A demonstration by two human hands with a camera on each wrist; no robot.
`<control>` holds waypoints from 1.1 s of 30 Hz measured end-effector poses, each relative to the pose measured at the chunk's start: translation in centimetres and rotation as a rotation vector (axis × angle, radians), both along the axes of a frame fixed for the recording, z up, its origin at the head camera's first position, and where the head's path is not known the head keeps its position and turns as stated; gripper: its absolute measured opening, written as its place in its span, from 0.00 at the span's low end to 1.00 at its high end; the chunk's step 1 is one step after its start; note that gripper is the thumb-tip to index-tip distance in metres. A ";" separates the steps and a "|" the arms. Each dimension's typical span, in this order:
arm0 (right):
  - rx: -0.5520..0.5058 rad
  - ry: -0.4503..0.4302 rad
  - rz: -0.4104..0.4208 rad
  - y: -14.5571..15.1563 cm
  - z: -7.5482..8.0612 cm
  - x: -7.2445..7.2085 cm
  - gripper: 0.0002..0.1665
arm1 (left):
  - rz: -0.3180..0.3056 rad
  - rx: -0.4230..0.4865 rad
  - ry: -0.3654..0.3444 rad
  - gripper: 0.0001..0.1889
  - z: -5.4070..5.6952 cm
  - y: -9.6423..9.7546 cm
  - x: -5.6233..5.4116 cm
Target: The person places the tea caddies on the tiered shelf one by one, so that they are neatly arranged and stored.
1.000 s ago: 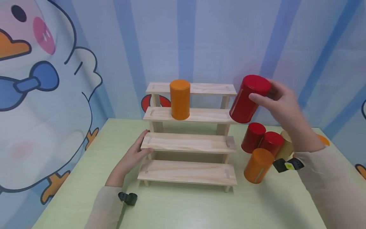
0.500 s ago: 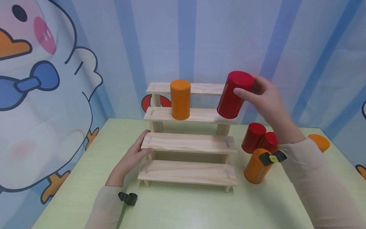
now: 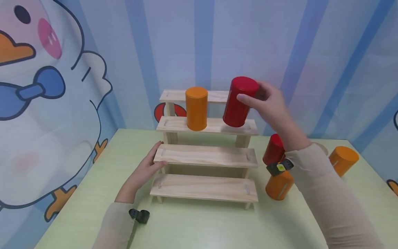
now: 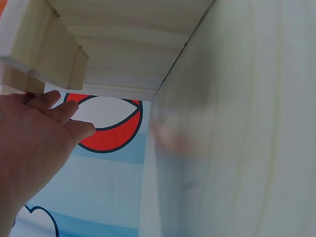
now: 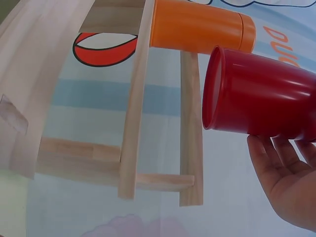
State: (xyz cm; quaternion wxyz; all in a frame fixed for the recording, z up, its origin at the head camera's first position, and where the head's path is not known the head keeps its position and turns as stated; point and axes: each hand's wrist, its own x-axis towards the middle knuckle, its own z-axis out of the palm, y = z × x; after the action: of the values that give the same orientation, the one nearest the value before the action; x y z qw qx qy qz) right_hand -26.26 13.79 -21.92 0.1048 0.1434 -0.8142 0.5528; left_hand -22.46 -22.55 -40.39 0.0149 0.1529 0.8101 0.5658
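My right hand [image 3: 270,103] holds a red canister [image 3: 236,107] by its upper part, tilted a little, over the right half of a four-step wooden display rack's second board from the top. In the right wrist view, the base of the red canister [image 5: 261,94] is off the wood, with fingertips of the right hand [image 5: 291,182] against its side. An orange canister [image 3: 196,109] stands upright on that board, left of the red one. My left hand [image 3: 144,171] grips the left end of the rack's third board [image 3: 205,154], thumb at the front; its fingers [image 4: 61,111] touch the wood.
Right of the rack, a red canister [image 3: 274,150] and an orange canister [image 3: 278,186] stand on the table [image 3: 199,228], partly behind my right arm. Another orange canister [image 3: 342,160] is farther right. A printed cloth [image 3: 242,41] hangs close behind the rack.
My right hand has carried the red canister left, from beyond the rack's right end to over the board, and it now tilts less. My left hand has kept its place.
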 end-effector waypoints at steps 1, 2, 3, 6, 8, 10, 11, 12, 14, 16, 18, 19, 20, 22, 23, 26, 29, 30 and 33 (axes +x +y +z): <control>0.000 0.001 0.002 -0.2 -0.1 -0.1 0.36 | 0.000 -0.001 0.000 0.41 0.0 0.0 0.0; -0.001 0.000 0.003 -0.4 -0.1 -0.3 0.36 | 0.001 -0.001 0.000 0.41 0.0 0.0 0.0; -0.002 -0.002 0.004 -0.6 -0.2 -0.4 0.36 | 0.001 -0.003 0.000 0.41 0.0 0.0 0.0; 0.015 -0.014 0.002 -1.0 -0.4 -0.7 0.38 | 0.002 -0.005 -0.003 0.41 0.0 0.1 0.1; 0.022 -0.022 0.005 -1.4 -0.6 -0.9 0.39 | 0.003 -0.006 -0.006 0.41 0.0 0.1 0.1; 0.030 -0.035 0.004 -1.7 -0.6 -0.9 0.40 | 0.005 -0.007 -0.007 0.41 0.0 0.1 0.0; 0.033 -0.040 0.004 -1.9 -0.7 -1.0 0.41 | 0.007 -0.008 -0.008 0.41 0.0 0.1 0.0; 0.035 -0.046 0.002 -2.0 -0.8 -1.1 0.41 | 0.007 -0.006 -0.010 0.41 0.0 0.0 0.0; 0.036 -0.053 0.000 -2.3 -0.9 -1.3 0.41 | 0.006 -0.005 -0.008 0.41 0.0 0.0 0.0; 0.029 -0.053 0.002 -2.6 -1.0 -1.5 0.40 | 0.006 0.000 -0.010 0.41 0.0 0.0 0.1; 0.015 -0.051 0.006 -2.9 -1.1 -1.7 0.39 | 0.004 0.002 -0.008 0.41 0.0 0.0 0.1; 0.009 -0.049 0.007 -3.0 -1.1 -1.8 0.39 | 0.005 0.002 -0.006 0.41 0.0 0.0 0.1; 0.004 -0.050 0.009 -3.2 -1.2 -1.8 0.39 | 0.005 0.004 -0.006 0.41 0.0 0.0 0.1; -0.005 -0.055 0.010 -3.3 -1.4 -2.0 0.38 | 0.007 0.003 -0.006 0.41 0.1 0.1 0.2; -0.007 -0.059 0.011 -3.4 -1.5 -2.0 0.38 | 0.008 0.001 -0.005 0.41 0.1 0.1 0.2; -0.015 -0.069 0.016 -3.6 -1.7 -2.2 0.38 | 0.010 0.000 -0.003 0.41 0.2 0.1 0.2; -0.021 -0.074 0.017 -3.7 -1.9 -2.4 0.38 | 0.006 -0.001 0.001 0.41 0.3 0.1 0.3; -0.018 -0.076 0.014 -3.7 -2.0 -2.4 0.38 | 0.005 0.000 0.003 0.41 0.3 0.1 0.3; -0.006 -0.080 0.001 -3.7 -2.2 -2.6 0.38 | -0.001 0.003 0.006 0.41 0.2 0.2 0.3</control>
State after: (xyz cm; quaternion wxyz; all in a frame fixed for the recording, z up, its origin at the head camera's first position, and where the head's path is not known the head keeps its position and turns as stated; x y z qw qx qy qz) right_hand -28.88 10.07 -24.14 0.0722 0.1210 -0.8160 0.5606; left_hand -22.20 -22.34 -40.16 0.0125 0.1549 0.8092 0.5667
